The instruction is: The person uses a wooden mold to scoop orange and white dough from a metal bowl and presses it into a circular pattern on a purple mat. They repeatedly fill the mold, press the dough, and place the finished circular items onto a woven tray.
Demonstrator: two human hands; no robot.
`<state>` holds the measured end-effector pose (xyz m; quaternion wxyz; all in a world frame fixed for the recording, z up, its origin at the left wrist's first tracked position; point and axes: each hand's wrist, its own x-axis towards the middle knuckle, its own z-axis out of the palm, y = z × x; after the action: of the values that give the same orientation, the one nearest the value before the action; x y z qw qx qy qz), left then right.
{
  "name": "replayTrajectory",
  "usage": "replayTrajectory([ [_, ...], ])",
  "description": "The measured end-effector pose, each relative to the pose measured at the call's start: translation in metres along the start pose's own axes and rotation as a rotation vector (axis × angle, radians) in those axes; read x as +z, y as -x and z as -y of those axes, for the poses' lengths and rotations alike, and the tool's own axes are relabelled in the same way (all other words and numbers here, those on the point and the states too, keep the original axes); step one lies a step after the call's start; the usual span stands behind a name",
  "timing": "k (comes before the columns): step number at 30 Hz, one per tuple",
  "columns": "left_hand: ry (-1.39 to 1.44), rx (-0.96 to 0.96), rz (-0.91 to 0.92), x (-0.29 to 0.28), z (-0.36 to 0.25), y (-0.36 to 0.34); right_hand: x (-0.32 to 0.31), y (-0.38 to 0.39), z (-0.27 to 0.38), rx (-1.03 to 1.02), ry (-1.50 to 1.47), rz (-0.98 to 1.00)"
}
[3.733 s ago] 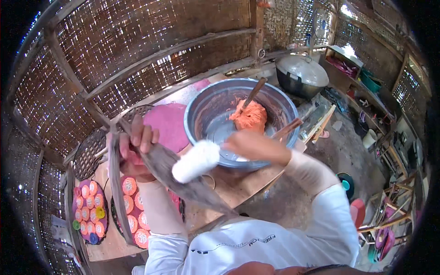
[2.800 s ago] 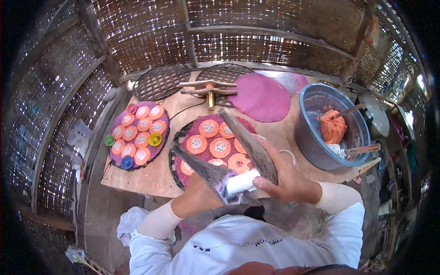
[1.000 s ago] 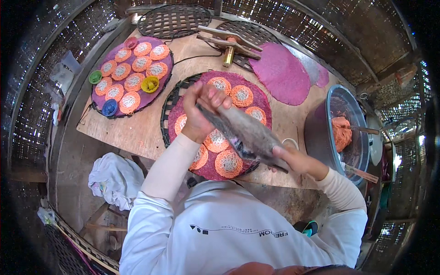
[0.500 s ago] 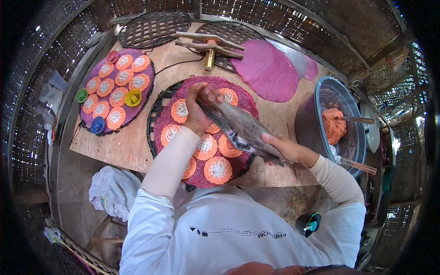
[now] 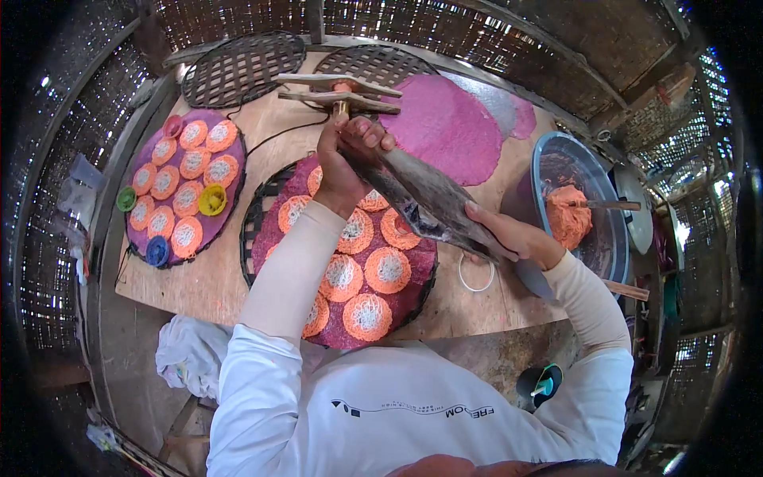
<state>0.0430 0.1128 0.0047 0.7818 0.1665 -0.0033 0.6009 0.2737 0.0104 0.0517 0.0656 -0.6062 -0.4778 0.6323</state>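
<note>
Both my hands hold a grey, weathered wooden press, slanted in the air over the near tray; a dark metal part shows at its middle. My left hand wraps its upper left end. My right hand grips the lower right end, thumb on top, its other fingers mostly hidden beneath. Below lies a purple mat on a black lattice tray, bearing several orange rounds topped with white strands. A thin white ring shows under the press, near my right hand. The press and my left arm hide some rounds.
At left, another purple mat carries similar rounds and small red, green, yellow and blue cups. Two wooden bars with a brass cylinder stand behind my left hand. A pink mat lies farther right. The tub at right holds orange paste.
The view has shifted, moving the table slightly left and down in it. Over the table, my hands and the press have moved right. The white ring has come into sight.
</note>
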Motion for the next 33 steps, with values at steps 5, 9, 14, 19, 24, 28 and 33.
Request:
replayTrajectory([
  [5,0.079,-0.053,0.005,-0.053,0.021,-0.023,-0.014,-0.033,-0.028,0.033,0.073,-0.051],
  [9,0.068,-0.045,-0.054,-0.047,0.021,-0.027,-0.013,-0.033,-0.022,-0.028,0.034,-0.067],
  [14,-0.218,-0.052,0.051,0.025,-0.005,-0.025,-0.014,-0.004,-0.026,-0.379,-0.151,0.132],
  [19,-1.22,0.404,-0.065,0.036,-0.052,-0.015,0.004,-0.006,-0.03,-0.647,-0.117,-0.354],
  [24,-1.287,0.473,-0.469,-0.01,-0.137,0.071,-0.011,-0.053,-0.017,-0.414,0.265,-0.936],
  [28,-1.747,0.652,-0.526,-0.057,-0.151,0.14,-0.035,-0.116,-0.047,-0.383,0.481,-1.281],
  [33,-2.433,0.348,-0.662,-0.087,-0.145,0.21,-0.039,-0.126,-0.06,-0.198,0.551,-1.322],
])
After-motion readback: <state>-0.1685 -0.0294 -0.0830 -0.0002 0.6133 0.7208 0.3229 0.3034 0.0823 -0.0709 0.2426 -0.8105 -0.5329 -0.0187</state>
